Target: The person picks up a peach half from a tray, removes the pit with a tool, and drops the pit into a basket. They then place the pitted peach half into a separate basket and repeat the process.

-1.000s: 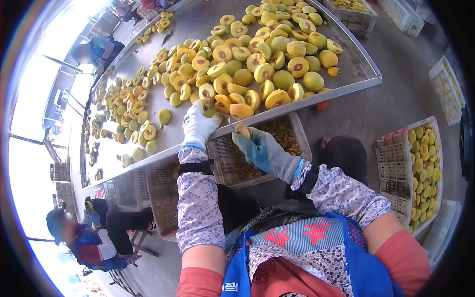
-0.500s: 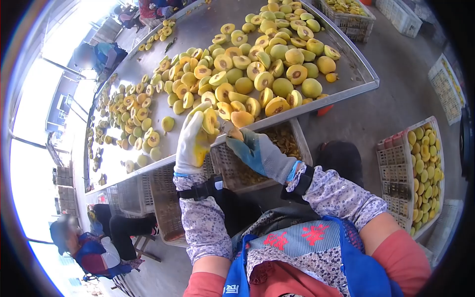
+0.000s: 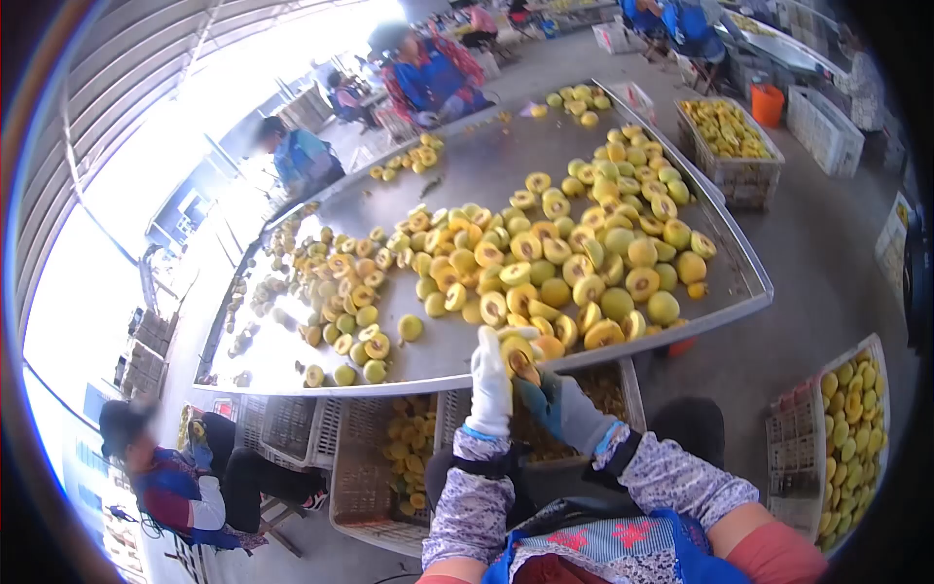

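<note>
My left hand [image 3: 492, 382], in a white glove, is closed round a halved yellow fruit [image 3: 518, 352] at the near edge of the metal table [image 3: 451, 374]. Beside it, touching or nearly touching the fruit, my right hand [image 3: 564, 407] in a blue and grey glove has its fingers closed; what they hold is too small to make out. Just beyond both hands lies a wide heap of halved yellow-green fruit [image 3: 556, 251] with brown centres.
Crates [image 3: 374, 479] stand under the table's near edge. A full fruit crate [image 3: 793, 457] is at the right, another [image 3: 735, 165] behind. An orange bucket [image 3: 767, 105] stands at the back. One person [image 3: 185, 487] sits at the left; others [image 3: 428, 73] are across the table.
The view has tilted up and shifted, showing more of the far side and people. My hands now appear lower and further right, still together at the fruit.
</note>
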Demonstrator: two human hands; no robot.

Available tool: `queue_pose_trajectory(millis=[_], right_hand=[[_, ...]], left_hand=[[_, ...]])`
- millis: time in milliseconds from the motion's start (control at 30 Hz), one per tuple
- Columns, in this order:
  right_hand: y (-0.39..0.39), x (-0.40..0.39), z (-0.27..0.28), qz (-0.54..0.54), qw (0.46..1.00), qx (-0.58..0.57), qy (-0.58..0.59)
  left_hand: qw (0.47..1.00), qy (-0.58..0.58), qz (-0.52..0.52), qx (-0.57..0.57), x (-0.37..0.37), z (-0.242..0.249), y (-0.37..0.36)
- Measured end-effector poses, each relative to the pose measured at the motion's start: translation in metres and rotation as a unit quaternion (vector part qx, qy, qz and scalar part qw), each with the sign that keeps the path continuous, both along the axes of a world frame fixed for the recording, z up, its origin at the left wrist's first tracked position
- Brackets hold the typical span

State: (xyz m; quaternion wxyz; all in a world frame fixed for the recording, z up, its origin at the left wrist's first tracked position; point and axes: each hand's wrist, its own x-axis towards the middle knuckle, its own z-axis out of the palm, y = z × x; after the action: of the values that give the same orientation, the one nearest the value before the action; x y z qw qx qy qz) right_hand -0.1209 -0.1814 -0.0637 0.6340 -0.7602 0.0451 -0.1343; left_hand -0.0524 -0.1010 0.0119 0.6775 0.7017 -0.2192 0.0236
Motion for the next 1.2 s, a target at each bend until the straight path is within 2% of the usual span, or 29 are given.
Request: queue_pose_trajectory(millis=[33, 67, 100, 133, 200, 267, 333, 400, 433, 467, 500, 533, 567, 600, 667, 700, 733, 767, 800, 833, 900, 933, 1000, 1033, 1100, 1133, 1167, 1200], right_hand=[[0.000, 0.002, -0.007, 0.006, 1.000, 0.002, 0.015], [0.001, 0.001, -0.003, 0.011, 1.000, -0.003, 0.005], [0.002, -0.004, 0.002, 0.037, 0.999, 0.039, 0.006], [0.003, -0.010, 0.003, 0.064, 0.995, 0.082, 0.009], [0.006, -0.010, -0.003, 0.081, 0.993, 0.085, 0.014], [0.009, -0.004, -0.026, 0.095, 0.991, 0.088, 0.017], [0.014, 0.011, -0.062, 0.071, 0.985, 0.147, -0.055], [0.017, 0.009, -0.059, 0.069, 0.989, 0.122, -0.048], [0.018, 0.009, -0.053, 0.066, 0.992, 0.101, -0.033], [0.011, 0.003, -0.047, 0.138, 0.965, 0.222, 0.031], [0.003, -0.003, -0.029, 0.141, 0.965, 0.221, 0.030], [-0.006, -0.008, -0.012, 0.168, 0.985, 0.033, -0.012], [-0.013, -0.009, -0.004, 0.188, 0.968, -0.158, -0.054], [-0.014, -0.009, -0.003, 0.185, 0.968, -0.160, -0.055], [-0.013, -0.010, -0.003, 0.219, 0.968, 0.116, 0.027], [-0.017, -0.012, 0.011, 0.213, 0.970, 0.117, 0.026], [-0.025, -0.018, 0.037, 0.280, 0.886, 0.317, 0.191], [-0.030, -0.023, 0.062, 0.329, 0.737, 0.490, 0.329], [-0.022, -0.028, 0.073, 0.296, 0.767, 0.484, 0.301], [-0.027, -0.027, 0.074, 0.309, 0.721, 0.513, 0.348], [-0.026, -0.028, 0.074, 0.310, 0.778, 0.438, 0.327], [-0.027, -0.030, 0.076, 0.310, 0.779, 0.437, 0.326], [-0.029, -0.032, 0.083, 0.283, 0.821, 0.356, 0.345], [-0.027, -0.036, 0.084, 0.284, 0.817, 0.359, 0.351], [-0.016, -0.041, 0.088, 0.244, 0.837, 0.393, 0.292], [-0.016, -0.050, 0.112, 0.232, 0.835, 0.395, 0.306], [-0.016, -0.044, 0.084, 0.277, 0.876, 0.334, 0.209], [-0.019, -0.041, 0.073, 0.286, 0.886, 0.300, 0.209]], left_hand=[[0.981, 0.174, -0.054, -0.069, 0.007, -0.007, 0.005], [0.976, 0.198, -0.077, -0.044, 0.009, -0.005, 0.012], [0.969, 0.226, -0.100, -0.018, 0.010, -0.004, 0.017], [0.969, 0.225, -0.097, -0.021, 0.012, -0.004, 0.021], [0.971, 0.183, -0.151, 0.035, 0.016, -0.007, 0.028], [0.969, 0.197, -0.150, 0.005, 0.016, -0.011, 0.029], [0.968, 0.203, -0.149, -0.027, 0.008, -0.008, 0.020], [0.958, 0.182, -0.055, -0.216, -0.015, -0.002, 0.000], [0.970, 0.151, -0.046, -0.188, -0.014, -0.008, 0.003], [0.983, 0.099, -0.053, -0.147, -0.011, -0.015, 0.006], [0.991, 0.047, -0.057, -0.107, -0.006, -0.021, 0.009], [0.991, 0.045, -0.056, -0.110, 0.001, -0.024, 0.012], [0.977, 0.128, -0.135, -0.099, 0.009, -0.024, 0.016], [0.950, 0.212, -0.215, -0.085, 0.013, -0.020, 0.018], [0.943, 0.246, -0.209, -0.086, 0.013, -0.010, 0.015], [0.934, 0.281, -0.201, -0.085, 0.011, -0.005, 0.014], [0.925, 0.308, -0.194, -0.108, 0.009, -0.002, 0.012], [0.909, 0.342, -0.213, -0.106, 0.006, 0.010, 0.013], [0.912, 0.315, -0.240, -0.110, 0.009, 0.005, 0.011], [0.915, 0.281, -0.265, -0.113, 0.014, -0.002, 0.012], [0.930, 0.235, -0.279, -0.045, 0.020, 0.001, 0.011], [0.921, 0.270, -0.273, -0.069, 0.016, 0.001, 0.013], [0.915, 0.294, -0.259, -0.093, 0.013, 0.001, 0.010], [0.907, 0.325, -0.240, -0.117, 0.006, 0.001, 0.010], [0.887, 0.384, -0.184, -0.179, -0.005, 0.008, 0.004], [0.882, 0.379, -0.201, -0.197, -0.003, 0.005, 0.006], [0.875, 0.372, -0.219, -0.217, -0.001, 0.001, 0.006], [0.890, 0.357, -0.190, -0.212, -0.005, 0.001, 0.005]])
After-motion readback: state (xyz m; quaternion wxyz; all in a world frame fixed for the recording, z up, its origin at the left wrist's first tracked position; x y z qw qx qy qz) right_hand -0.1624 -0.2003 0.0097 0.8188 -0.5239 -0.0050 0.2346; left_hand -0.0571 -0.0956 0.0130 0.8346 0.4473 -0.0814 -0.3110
